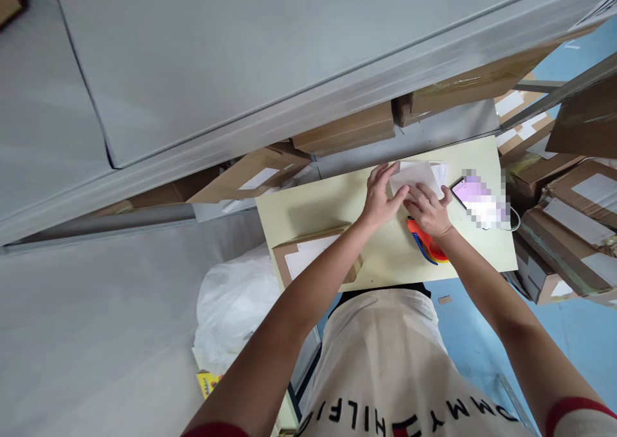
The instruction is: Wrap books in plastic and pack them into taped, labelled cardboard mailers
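Both my hands rest on a white sheet of paper that lies on a pale yellow table. My left hand presses the sheet's left edge with fingers stretched out flat. My right hand lies on the sheet's lower right part, fingers bent and spread on the paper. Under my right wrist sits an orange and blue tape dispenser. A cardboard box with a white label lies on the table beneath my left forearm. A phone with a cable lies to the right of the sheet.
Stacked cardboard boxes crowd the right side, and more boxes lie beyond the table under a grey shelf. A white plastic bag sits on the floor to the left of the table. The floor at the right is blue.
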A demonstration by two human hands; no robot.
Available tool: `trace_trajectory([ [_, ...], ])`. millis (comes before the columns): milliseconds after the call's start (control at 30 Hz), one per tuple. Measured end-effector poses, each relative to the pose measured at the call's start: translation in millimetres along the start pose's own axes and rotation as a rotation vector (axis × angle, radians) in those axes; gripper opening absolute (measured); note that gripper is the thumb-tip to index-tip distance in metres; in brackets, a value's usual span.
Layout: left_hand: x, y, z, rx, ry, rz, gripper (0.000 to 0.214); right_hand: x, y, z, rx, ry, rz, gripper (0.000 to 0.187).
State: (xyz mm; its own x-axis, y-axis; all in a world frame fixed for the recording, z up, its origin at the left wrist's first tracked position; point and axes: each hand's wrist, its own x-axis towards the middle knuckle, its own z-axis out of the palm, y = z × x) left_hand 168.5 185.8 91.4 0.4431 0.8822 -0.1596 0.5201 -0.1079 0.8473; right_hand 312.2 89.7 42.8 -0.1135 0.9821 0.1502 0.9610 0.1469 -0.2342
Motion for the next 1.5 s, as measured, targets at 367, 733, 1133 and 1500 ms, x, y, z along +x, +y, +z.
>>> trace_trajectory([
  [367, 28, 16, -33.6, 0.034, -0.137, 0.010, 0.018, -6, -2, -10, 0.113, -0.043, 0.197, 0.040],
  [733, 18, 4, -89.8, -0.065, -0.507, -0.067, 0.024, 75, 24, -23, 0.295, -0.430, 0.121, 0.032],
  [1133, 18, 20, -27.3, 0.451, -0.333, 0.001, 0.016, 72, 8, -30, 0.373, -0.359, 0.114, 0.024],
  [1500, 43, 1, -32.8, 0.289, -0.381, 0.014, 0.026, 59, 29, -27, 0.451, -0.306, 0.193, 0.028],
])
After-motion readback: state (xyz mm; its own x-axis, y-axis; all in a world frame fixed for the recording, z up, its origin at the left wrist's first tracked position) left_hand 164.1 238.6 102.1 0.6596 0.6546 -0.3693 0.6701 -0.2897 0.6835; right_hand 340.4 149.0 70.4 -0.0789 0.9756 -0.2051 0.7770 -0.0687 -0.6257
